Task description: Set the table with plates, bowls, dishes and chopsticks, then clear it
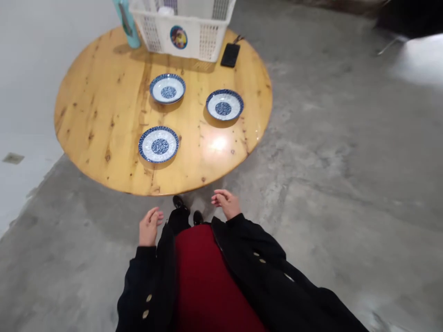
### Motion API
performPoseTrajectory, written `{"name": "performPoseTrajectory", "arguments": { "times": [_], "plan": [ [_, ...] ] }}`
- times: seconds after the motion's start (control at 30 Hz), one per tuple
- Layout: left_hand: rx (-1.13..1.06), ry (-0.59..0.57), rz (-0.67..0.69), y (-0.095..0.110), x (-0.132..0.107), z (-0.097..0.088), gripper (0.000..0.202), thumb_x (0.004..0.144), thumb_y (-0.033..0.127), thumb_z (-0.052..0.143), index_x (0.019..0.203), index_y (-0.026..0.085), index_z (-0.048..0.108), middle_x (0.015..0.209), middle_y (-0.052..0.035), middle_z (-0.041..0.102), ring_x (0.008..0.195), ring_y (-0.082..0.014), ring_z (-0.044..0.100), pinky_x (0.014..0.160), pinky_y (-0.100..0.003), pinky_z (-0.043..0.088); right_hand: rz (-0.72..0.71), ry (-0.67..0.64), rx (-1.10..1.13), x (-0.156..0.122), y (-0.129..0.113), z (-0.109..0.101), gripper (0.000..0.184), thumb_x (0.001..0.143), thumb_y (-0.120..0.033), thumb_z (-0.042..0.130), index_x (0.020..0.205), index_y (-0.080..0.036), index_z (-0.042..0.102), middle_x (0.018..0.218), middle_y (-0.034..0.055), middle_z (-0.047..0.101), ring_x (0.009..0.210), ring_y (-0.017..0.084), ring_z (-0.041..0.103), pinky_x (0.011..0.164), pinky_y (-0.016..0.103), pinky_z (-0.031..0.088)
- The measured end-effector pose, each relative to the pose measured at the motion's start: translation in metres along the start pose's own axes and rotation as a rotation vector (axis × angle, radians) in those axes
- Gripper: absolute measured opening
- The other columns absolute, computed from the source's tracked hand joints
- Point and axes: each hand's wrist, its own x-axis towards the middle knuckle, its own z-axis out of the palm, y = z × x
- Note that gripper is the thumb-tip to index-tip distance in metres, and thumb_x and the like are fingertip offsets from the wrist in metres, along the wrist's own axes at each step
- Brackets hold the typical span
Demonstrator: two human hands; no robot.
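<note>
My left hand [149,226] hovers in front of the table's near edge, holding nothing, its fingers loosely bent and apart. To its right, my right hand [226,203] is also empty, fingers slightly curled just off the edge. Three blue-and-white patterned plates lie apart on the round wooden table [100,152]. The front plate [159,145] is nearest to my hands. Behind it sits a second plate [168,88], and a third plate [224,105] rests farther right. Neither hand touches a plate.
A white plastic basket [194,39] with a round sticker stands at the table's back. Left of it is a light-blue bottle [128,25]; to its right lies a black flat object [230,55] with a cord. Grey concrete floor [328,184] surrounds the table, and a white wall [27,69] borders the left.
</note>
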Motion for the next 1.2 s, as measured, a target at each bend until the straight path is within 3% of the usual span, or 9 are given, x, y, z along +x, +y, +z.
{"name": "performPoseTrajectory", "arguments": {
  "times": [0.17,0.4,0.5,0.6,0.8,0.9,1.03,1.2],
  "plan": [
    [-0.027,0.065,-0.061,-0.022,-0.028,-0.008,0.052,0.065,0.048,0.072,0.101,0.01,0.066,0.086,-0.0107,0.072,0.075,-0.0173,0.068,0.068,-0.03,0.055,-0.019,-0.179,-0.09,-0.012,0.012,0.011,0.03,0.064,-0.037,0.057,0.085,-0.017,0.062,0.065,0.0001,0.067,0.052,0.012,0.062,0.046,0.021,0.046],
    [-0.008,0.009,0.017,-0.003,-0.02,-0.006,0.053,0.067,0.05,0.07,0.103,0.011,0.067,0.089,-0.0111,0.072,0.076,-0.0179,0.068,0.068,-0.03,0.056,-0.064,-0.235,-0.238,-0.026,0.014,0.01,0.023,0.069,-0.03,0.053,0.085,-0.017,0.062,0.066,-0.0004,0.066,0.053,0.012,0.062,0.05,0.021,0.047],
    [0.007,-0.022,0.045,-0.001,-0.013,-0.02,0.053,0.067,0.051,0.069,0.103,0.012,0.067,0.09,-0.0111,0.072,0.078,-0.0192,0.068,0.069,-0.031,0.055,-0.062,-0.201,-0.293,-0.029,0.012,0.023,0.018,0.071,-0.025,0.05,0.083,-0.018,0.061,0.065,-0.0011,0.065,0.052,0.012,0.062,0.051,0.021,0.048],
    [-0.008,0.014,0.025,-0.008,-0.006,-0.057,0.052,0.066,0.05,0.069,0.102,0.012,0.066,0.089,-0.0105,0.071,0.079,-0.02,0.068,0.07,-0.032,0.055,-0.066,-0.196,-0.365,-0.035,0.014,0.052,0.017,0.073,-0.019,0.048,0.085,-0.018,0.061,0.066,-0.001,0.066,0.053,0.011,0.063,0.052,0.021,0.048],
    [-0.059,0.2,-0.082,-0.037,0.007,-0.17,0.041,0.068,0.043,0.063,0.099,0.015,0.062,0.087,-0.006,0.068,0.08,-0.0173,0.067,0.077,-0.032,0.054,-0.102,-0.346,-0.456,-0.059,0.03,0.136,0.017,0.076,-0.015,0.05,0.085,-0.018,0.063,0.067,-0.0018,0.067,0.053,0.01,0.063,0.051,0.018,0.047],
    [-0.073,0.222,-0.124,-0.05,0.01,-0.218,0.036,0.069,0.04,0.061,0.096,0.016,0.061,0.086,-0.005,0.067,0.078,-0.0162,0.067,0.078,-0.032,0.054,-0.103,-0.384,-0.408,-0.072,0.042,0.172,0.014,0.074,-0.015,0.052,0.082,-0.019,0.063,0.065,-0.0025,0.067,0.051,0.01,0.062,0.048,0.017,0.047],
    [-0.079,0.216,-0.155,-0.06,0.02,-0.262,0.035,0.069,0.039,0.061,0.095,0.016,0.06,0.086,-0.0055,0.067,0.075,-0.0151,0.067,0.078,-0.032,0.054,0.006,-0.339,-0.239,-0.084,0.058,0.213,0.011,0.07,-0.014,0.054,0.077,-0.018,0.062,0.058,-0.0037,0.064,0.046,0.009,0.06,0.043,0.016,0.045],
    [-0.088,0.156,-0.137,-0.06,0.043,-0.297,0.036,0.069,0.039,0.063,0.095,0.015,0.062,0.085,-0.0069,0.069,0.077,-0.0162,0.068,0.077,-0.032,0.055,0.071,-0.269,-0.122,-0.098,0.07,0.252,0.009,0.068,-0.014,0.058,0.075,-0.017,0.062,0.055,-0.0035,0.064,0.044,0.008,0.06,0.04,0.014,0.044]
  ]
}}
